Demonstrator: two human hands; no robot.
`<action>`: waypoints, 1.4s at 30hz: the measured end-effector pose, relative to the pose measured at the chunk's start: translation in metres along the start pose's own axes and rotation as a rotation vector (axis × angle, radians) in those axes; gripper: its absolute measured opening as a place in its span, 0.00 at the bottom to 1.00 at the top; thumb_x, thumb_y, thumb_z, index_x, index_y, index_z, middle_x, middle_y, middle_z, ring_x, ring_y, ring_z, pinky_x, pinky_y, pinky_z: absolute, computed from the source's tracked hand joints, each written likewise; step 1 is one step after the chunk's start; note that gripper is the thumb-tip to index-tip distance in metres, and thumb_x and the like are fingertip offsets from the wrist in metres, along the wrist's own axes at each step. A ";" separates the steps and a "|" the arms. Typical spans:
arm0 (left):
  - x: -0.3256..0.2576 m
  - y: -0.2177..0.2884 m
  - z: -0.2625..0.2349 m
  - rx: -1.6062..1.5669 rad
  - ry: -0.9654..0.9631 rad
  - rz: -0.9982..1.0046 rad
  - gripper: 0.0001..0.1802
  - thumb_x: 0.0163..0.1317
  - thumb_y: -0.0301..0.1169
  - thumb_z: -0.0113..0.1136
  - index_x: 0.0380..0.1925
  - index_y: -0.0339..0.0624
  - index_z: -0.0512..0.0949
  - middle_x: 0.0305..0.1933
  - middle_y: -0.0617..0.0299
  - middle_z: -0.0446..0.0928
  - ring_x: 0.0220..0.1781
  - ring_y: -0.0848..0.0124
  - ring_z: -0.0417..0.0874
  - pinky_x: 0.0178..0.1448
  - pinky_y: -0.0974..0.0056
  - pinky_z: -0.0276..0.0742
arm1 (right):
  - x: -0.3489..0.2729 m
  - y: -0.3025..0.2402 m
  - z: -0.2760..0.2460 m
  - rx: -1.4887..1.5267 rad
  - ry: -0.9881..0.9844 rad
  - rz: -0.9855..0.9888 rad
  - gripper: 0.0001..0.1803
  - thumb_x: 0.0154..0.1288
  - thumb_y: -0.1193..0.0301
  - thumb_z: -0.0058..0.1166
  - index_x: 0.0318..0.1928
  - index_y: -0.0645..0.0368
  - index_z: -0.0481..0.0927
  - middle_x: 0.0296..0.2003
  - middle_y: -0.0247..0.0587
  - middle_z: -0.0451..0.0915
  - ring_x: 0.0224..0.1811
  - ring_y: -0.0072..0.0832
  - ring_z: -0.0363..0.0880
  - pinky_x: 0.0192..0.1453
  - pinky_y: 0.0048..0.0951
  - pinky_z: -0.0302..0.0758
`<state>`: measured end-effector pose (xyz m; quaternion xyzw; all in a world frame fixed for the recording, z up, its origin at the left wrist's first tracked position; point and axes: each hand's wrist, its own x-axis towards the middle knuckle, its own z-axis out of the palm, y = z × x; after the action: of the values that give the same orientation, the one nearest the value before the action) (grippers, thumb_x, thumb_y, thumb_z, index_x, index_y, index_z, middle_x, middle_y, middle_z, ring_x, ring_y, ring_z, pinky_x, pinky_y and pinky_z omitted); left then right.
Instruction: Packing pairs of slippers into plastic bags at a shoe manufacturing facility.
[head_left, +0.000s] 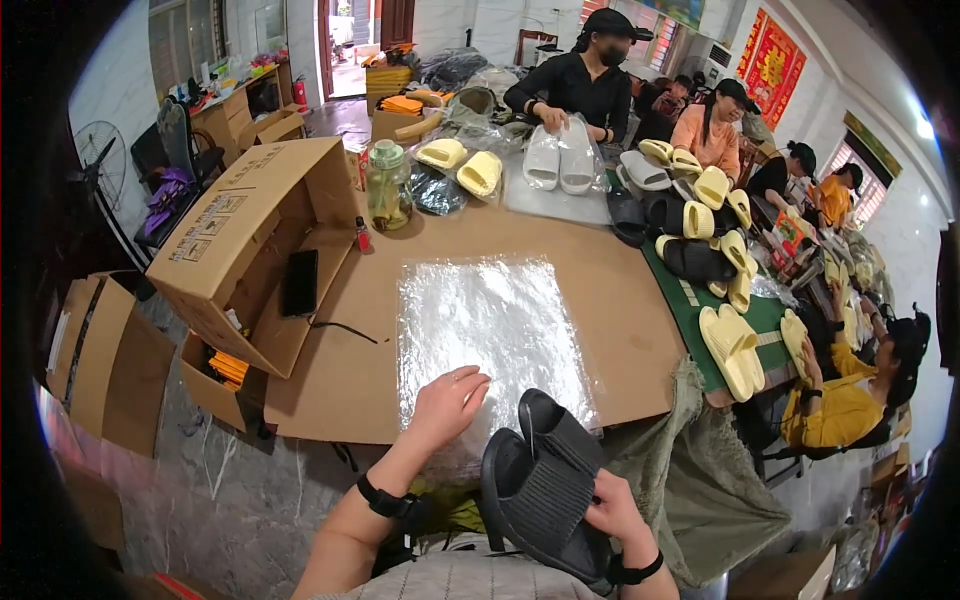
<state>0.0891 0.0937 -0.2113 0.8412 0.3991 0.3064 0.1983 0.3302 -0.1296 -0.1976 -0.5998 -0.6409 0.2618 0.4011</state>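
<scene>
Black slippers (540, 490): two, one pair, ribbed straps; before the person's body at the table's near edge, fingers of the right hand (615, 508) closed on them. Left hand (445, 408): fingers loosely extended, gripping nothing, over clear plastic bagging (480, 320); layer count and contact cannot be told. Large carton (225, 225): one, on its side, one phone (299, 284) inside; dark printing outside. Smaller carton (212, 400): one, orange packets (228, 370) inside, uncounted. Lidded jar (388, 190): one, part-filled.
</scene>
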 end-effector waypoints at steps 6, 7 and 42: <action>0.003 0.016 -0.004 -0.091 -0.053 0.046 0.15 0.71 0.39 0.54 0.50 0.50 0.84 0.59 0.58 0.81 0.55 0.56 0.83 0.58 0.55 0.80 | 0.010 -0.003 -0.005 -0.306 -0.016 0.032 0.13 0.55 0.67 0.64 0.27 0.65 0.77 0.30 0.49 0.75 0.30 0.50 0.79 0.33 0.43 0.77; 0.002 0.018 -0.002 -0.080 -0.023 0.118 0.13 0.68 0.37 0.57 0.48 0.50 0.84 0.56 0.58 0.82 0.55 0.55 0.83 0.54 0.54 0.80 | 0.012 -0.006 -0.003 -0.410 -0.002 0.077 0.16 0.57 0.64 0.65 0.26 0.65 0.77 0.31 0.50 0.75 0.30 0.51 0.80 0.33 0.45 0.77; -0.033 0.037 -0.042 -0.137 -0.038 0.409 0.16 0.68 0.31 0.59 0.55 0.45 0.82 0.69 0.56 0.74 0.72 0.52 0.71 0.71 0.51 0.70 | 0.198 0.011 0.101 -0.496 0.314 0.086 0.17 0.66 0.60 0.59 0.35 0.66 0.78 0.39 0.57 0.77 0.37 0.56 0.82 0.43 0.51 0.79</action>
<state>0.0648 0.0489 -0.1715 0.8947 0.1946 0.3509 0.1963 0.2612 0.0805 -0.2220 -0.7393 -0.5896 0.0180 0.3248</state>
